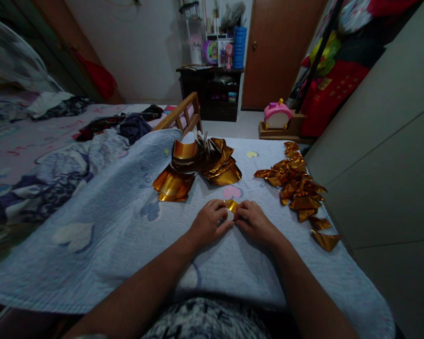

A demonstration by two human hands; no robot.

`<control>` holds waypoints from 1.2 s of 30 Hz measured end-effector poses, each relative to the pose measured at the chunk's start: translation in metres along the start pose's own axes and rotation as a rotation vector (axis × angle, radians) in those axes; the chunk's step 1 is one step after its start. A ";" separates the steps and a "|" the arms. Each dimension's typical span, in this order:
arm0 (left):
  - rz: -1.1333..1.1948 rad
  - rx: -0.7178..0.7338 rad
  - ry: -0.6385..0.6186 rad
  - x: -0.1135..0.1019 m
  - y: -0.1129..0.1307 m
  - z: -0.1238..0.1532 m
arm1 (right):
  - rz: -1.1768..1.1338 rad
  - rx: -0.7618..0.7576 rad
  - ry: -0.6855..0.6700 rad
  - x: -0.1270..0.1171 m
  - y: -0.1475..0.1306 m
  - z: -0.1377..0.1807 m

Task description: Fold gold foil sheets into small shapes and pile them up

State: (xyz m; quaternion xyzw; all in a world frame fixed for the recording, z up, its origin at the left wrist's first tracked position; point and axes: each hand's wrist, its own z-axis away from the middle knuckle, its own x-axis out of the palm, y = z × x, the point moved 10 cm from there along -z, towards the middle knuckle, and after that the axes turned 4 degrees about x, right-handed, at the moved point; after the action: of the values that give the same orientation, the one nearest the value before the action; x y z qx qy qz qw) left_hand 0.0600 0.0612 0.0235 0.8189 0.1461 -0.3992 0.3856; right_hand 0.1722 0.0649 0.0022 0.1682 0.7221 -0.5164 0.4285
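A small folded piece of gold foil paper (231,205) lies on the light blue quilt (127,226) between my two hands. My left hand (209,222) pinches its left side with fingers closed. From the right, my right hand (253,222) pinches the same piece. Just beyond my hands sits a curled stack of unfolded gold sheets (201,162). A row of folded gold pieces (297,186) runs along the right side of the quilt.
Grey cabinet panels (385,155) rise close on the right. A bed with crumpled clothes (56,141) fills the left. A wooden chair back (182,117), a dark shelf unit (212,92), a pink toy (277,115) and a brown door (279,52) stand further back.
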 end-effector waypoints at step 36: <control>-0.017 -0.141 0.089 0.008 -0.016 -0.003 | -0.083 0.106 0.068 -0.003 0.010 -0.004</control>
State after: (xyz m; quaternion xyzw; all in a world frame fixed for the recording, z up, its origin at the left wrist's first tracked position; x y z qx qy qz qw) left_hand 0.0580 0.0730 0.0107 0.8054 0.1980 -0.3543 0.4321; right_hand 0.1791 0.0736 -0.0014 0.1778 0.7142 -0.5653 0.3725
